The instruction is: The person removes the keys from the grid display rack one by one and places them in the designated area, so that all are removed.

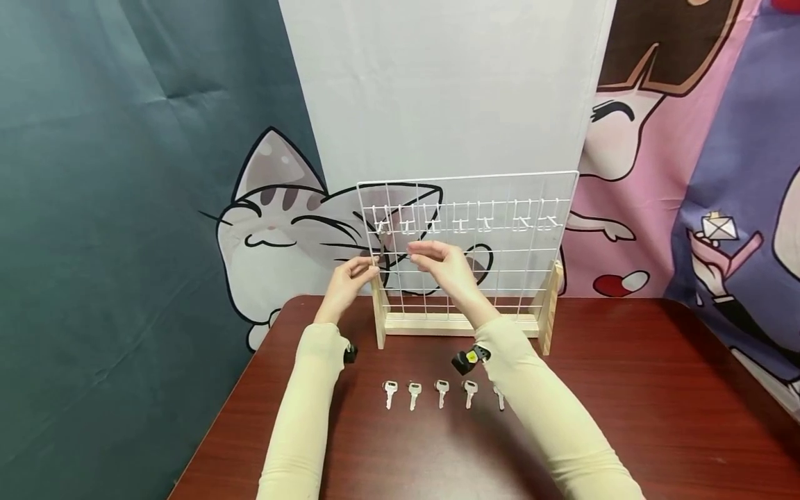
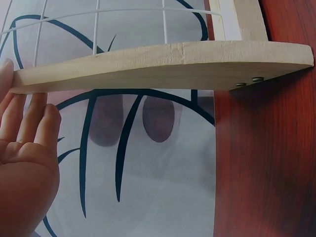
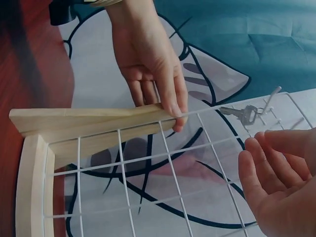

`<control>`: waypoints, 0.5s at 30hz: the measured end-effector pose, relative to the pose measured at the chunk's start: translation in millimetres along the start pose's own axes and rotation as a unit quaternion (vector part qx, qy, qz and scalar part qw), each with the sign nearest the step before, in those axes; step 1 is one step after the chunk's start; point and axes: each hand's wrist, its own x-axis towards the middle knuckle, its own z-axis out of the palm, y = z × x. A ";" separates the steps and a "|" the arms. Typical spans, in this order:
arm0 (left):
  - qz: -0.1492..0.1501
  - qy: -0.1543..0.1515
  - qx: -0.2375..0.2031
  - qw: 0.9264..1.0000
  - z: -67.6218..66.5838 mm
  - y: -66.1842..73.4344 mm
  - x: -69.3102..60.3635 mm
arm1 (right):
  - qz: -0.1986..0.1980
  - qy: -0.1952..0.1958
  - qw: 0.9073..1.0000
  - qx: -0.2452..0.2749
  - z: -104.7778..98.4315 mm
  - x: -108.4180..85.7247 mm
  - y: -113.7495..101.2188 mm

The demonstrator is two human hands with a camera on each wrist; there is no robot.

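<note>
A white wire grid rack (image 1: 469, 177) stands on a wooden base, with a row of white hooks (image 1: 484, 223) across its upper part. My left hand (image 1: 350, 281) grips the top of the rack's left wooden upright (image 2: 163, 69), thumb on one side and fingers on the other. One silver key (image 3: 242, 115) hangs from the leftmost hook (image 3: 270, 98). My right hand (image 1: 446, 267) is in front of the grid, right of that key and a little below the hooks. Its fingers are relaxed, slightly bent, and hold nothing in the right wrist view.
Several silver keys (image 1: 442, 393) lie in a row on the reddish-brown table (image 1: 625, 389), in front of the rack. The right sleeve (image 1: 544, 396) partly covers the rightmost one. Behind the table hangs a printed cloth (image 1: 450, 83) with cartoon figures.
</note>
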 end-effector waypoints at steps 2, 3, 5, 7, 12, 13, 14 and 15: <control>-0.004 0.003 -0.010 1.000 0.2 2.5 -1.0 | 0.001 -0.004 1.000 0.005 4.1 1.8 -0.1; -0.005 0.004 -0.013 1.000 0.3 4.9 -1.8 | 0.002 -0.006 1.000 0.007 5.8 2.9 0.2; -0.005 0.003 -0.017 1.000 0.8 13.1 -4.6 | 0.003 -0.009 1.000 0.012 8.9 4.8 0.3; -0.004 -0.002 -0.017 1.000 1.8 21.4 -7.0 | 0.004 -0.006 1.000 0.017 11.1 6.4 0.1; -0.004 -0.009 -0.019 1.000 3.9 32.8 -10.3 | 0.001 0.001 1.000 -0.003 17.7 12.5 0.6; -0.004 -0.007 -0.020 1.000 4.1 32.3 -10.4 | 0.000 0.000 1.000 -0.012 19.4 13.8 0.8; -0.005 -0.006 -0.021 1.000 4.2 30.3 -9.9 | -0.001 -0.002 1.000 -0.018 21.2 15.1 1.1; -0.005 -0.003 -0.021 1.000 4.0 26.4 -8.8 | -0.002 -0.004 1.000 -0.022 23.2 16.2 1.4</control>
